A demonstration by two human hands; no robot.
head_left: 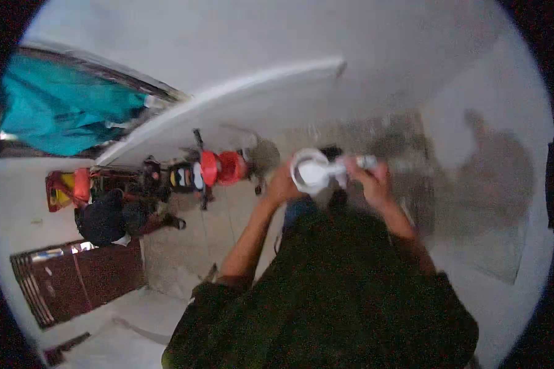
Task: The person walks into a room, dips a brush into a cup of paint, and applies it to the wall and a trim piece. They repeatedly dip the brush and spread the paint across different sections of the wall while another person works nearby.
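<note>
A round white tub (295, 173) with a pale inside is in front of my body. My left hand (282, 184) is closed around its left side, the fingers partly hidden. On the other side, my right hand (374, 181) is closed on a slim white tool (337, 170) that reaches to the tub's opening. Blur hides what kind of tool it is. Dark footwear shows just beyond and below the tub.
A white wall (375, 37) rises ahead, with a white strip (252, 79) across it. To the left are a red motorcycle-like vehicle (231, 168), a person in dark clothes (104, 218), a teal cloth (68, 104) and a brown door (83, 280).
</note>
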